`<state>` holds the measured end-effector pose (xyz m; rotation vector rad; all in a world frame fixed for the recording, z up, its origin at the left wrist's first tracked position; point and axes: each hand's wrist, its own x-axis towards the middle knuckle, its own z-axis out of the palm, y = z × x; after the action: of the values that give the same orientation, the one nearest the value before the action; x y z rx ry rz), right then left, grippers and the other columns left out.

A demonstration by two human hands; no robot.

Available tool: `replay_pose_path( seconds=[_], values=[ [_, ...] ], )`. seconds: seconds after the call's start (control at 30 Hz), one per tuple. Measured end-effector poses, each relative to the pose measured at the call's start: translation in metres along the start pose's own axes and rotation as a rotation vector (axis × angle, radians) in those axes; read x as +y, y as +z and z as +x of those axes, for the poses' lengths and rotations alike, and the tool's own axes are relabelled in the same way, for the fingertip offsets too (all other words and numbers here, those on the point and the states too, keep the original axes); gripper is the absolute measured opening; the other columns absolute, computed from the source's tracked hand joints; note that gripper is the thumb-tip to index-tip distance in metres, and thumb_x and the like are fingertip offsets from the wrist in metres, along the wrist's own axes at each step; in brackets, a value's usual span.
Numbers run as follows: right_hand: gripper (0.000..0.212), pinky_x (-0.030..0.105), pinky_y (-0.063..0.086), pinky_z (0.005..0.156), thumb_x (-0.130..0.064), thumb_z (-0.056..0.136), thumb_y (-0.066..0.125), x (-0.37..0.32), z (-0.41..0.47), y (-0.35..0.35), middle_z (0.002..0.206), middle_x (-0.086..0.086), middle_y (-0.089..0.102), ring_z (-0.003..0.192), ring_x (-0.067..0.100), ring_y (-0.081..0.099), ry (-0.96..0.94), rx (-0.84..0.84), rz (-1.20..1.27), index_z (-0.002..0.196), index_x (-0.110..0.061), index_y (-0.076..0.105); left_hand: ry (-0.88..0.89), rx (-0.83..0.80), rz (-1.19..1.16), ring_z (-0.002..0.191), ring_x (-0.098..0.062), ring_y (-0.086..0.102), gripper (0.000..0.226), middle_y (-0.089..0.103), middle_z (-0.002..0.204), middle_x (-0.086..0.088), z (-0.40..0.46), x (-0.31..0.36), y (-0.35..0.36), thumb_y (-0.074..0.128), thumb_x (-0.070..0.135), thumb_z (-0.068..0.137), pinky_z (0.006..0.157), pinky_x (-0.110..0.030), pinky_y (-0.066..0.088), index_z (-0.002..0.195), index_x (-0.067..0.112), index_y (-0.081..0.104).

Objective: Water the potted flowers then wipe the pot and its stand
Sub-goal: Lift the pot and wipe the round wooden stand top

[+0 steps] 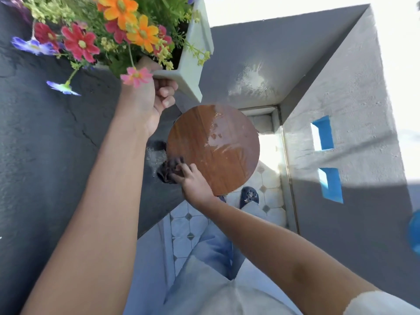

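The head view looks steeply down on one pot (193, 53), one round wooden stand (213, 148) and one dark cloth (169, 170). The pot is pale, square-cornered and lifted clear of the stand at upper left, tilted so its near corner points down toward the stand's far edge; its long axis cannot be told. The flowers (118, 26) fill it and spill left: at least three orange, about three red, one pink and two blue-purple blooms can be counted, the rest too blurred. The left hand (156, 94) grips the pot's near rim from below, fingers curled shut on it. The stand's top lies flat with the grain running toward and away from the camera, and a wet shiny patch covers its far right part. The right hand (193, 180) is closed on the bunched cloth at the stand's near left edge, against the dark wall (56, 144) beside it. One dark shoe (248, 196) shows on the tiled floor (270, 178) below. No writing is readable.
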<state>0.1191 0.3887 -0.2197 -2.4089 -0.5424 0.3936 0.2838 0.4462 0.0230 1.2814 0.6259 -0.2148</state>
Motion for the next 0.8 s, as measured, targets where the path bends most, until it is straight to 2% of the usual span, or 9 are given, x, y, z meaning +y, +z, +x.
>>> replay_pose_path(
  seconds=[0.13,0.2,0.3,0.43,0.5,0.57,0.67,0.73,0.8],
  values=[
    [0.052,0.042,0.050,0.082,0.001,0.079,0.068,0.047,-0.034,-0.025,0.133,0.017,0.054,0.102,0.033,0.043,-0.125,0.000,-0.112,0.129,-0.015,0.067,-0.012,-0.009,0.000,0.039,-0.009,0.037,0.032,0.053,0.046,-0.005,-0.003,-0.004,0.000,0.030,0.012,0.097,0.039,-0.020,0.024,0.069,0.009,0.046],
    [0.048,0.047,0.050,0.092,0.001,0.082,0.068,0.090,-0.035,-0.059,0.131,0.017,0.056,0.108,0.037,0.050,0.034,0.153,-0.127,0.127,-0.015,0.068,-0.023,-0.009,0.000,0.039,-0.010,0.036,0.031,0.053,0.048,-0.006,-0.005,-0.004,0.001,0.031,0.012,0.097,0.039,-0.020,0.025,0.070,0.008,0.047],
    [0.045,0.048,0.046,0.102,0.004,0.086,0.060,0.142,-0.022,-0.104,0.132,0.015,0.054,0.121,0.036,0.045,0.431,0.359,-0.078,0.127,-0.012,0.068,-0.030,-0.014,-0.002,0.041,-0.010,0.036,0.030,0.052,0.050,-0.005,-0.007,-0.005,0.001,0.032,0.013,0.096,0.039,-0.020,0.026,0.072,0.008,0.048],
    [0.039,0.043,0.045,0.101,-0.003,0.089,0.055,0.127,-0.005,-0.100,0.127,0.008,0.051,0.117,0.018,0.039,0.515,0.462,-0.041,0.125,-0.011,0.068,-0.025,-0.025,-0.002,0.041,-0.010,0.035,0.031,0.052,0.049,-0.004,-0.009,-0.004,0.004,0.030,0.014,0.097,0.039,-0.019,0.026,0.071,0.009,0.047],
    [0.039,0.038,0.043,0.102,-0.005,0.090,0.055,0.101,-0.008,-0.079,0.131,0.008,0.050,0.117,0.019,0.038,0.461,0.410,-0.024,0.126,-0.014,0.066,-0.022,-0.017,-0.008,0.041,-0.010,0.035,0.031,0.052,0.050,-0.005,-0.010,-0.004,0.006,0.031,0.015,0.098,0.039,-0.020,0.026,0.071,0.009,0.046],
    [0.046,0.041,0.044,0.100,0.001,0.084,0.059,0.069,-0.016,-0.050,0.136,0.015,0.050,0.119,0.032,0.042,0.341,0.296,-0.016,0.127,-0.014,0.066,-0.019,-0.016,-0.010,0.040,-0.010,0.035,0.031,0.051,0.050,-0.005,-0.010,-0.003,0.007,0.031,0.015,0.098,0.039,-0.020,0.026,0.071,0.009,0.045],
    [0.058,0.045,0.051,0.085,0.011,0.073,0.064,0.032,-0.041,-0.010,0.130,0.018,0.052,0.107,0.037,0.045,0.159,0.155,-0.031,0.127,-0.011,0.065,-0.021,-0.036,0.002,0.040,-0.009,0.036,0.032,0.052,0.048,-0.004,-0.009,-0.003,0.009,0.030,0.016,0.098,0.039,-0.019,0.026,0.072,0.009,0.047],
    [0.060,0.046,0.052,0.078,0.011,0.071,0.065,0.030,-0.064,0.000,0.127,0.018,0.054,0.100,0.036,0.048,0.036,0.084,-0.068,0.127,-0.009,0.065,-0.022,-0.033,0.013,0.041,-0.009,0.036,0.032,0.052,0.051,-0.005,-0.009,-0.002,0.009,0.030,0.015,0.097,0.039,-0.019,0.027,0.071,0.008,0.047],
    [0.058,0.046,0.052,0.083,0.007,0.074,0.066,0.050,-0.081,-0.011,0.127,0.017,0.054,0.102,0.036,0.050,-0.014,0.083,-0.139,0.130,-0.011,0.064,-0.022,-0.027,0.014,0.041,-0.009,0.035,0.032,0.052,0.051,-0.005,-0.012,-0.002,0.010,0.031,0.015,0.097,0.040,-0.019,0.027,0.070,0.008,0.046]
  ],
)
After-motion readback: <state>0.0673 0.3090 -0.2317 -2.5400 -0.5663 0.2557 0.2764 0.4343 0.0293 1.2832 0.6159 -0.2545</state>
